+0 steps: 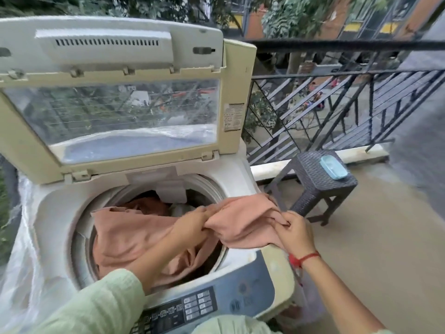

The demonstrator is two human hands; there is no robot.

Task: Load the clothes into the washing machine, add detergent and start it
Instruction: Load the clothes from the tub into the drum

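A cream top-loading washing machine (55, 213) stands with its lid (115, 92) folded up and its round drum open. A large salmon-pink cloth (134, 237) lies half inside the drum and drapes over the machine's right rim. My left hand (192, 222) grips a bunch of the cloth above the drum. My right hand (296, 233) pinches the cloth's edge at the right rim. Darker clothes show deeper in the drum. The blue control panel (240, 292) with buttons runs along the near edge.
A dark wicker stool (317, 182) stands to the right of the machine with a light blue box (333, 167) on it. A black metal railing (337, 97) borders the balcony behind. Clear plastic sheeting (26, 249) hangs on the machine's left side. Tan floor extends to the right.
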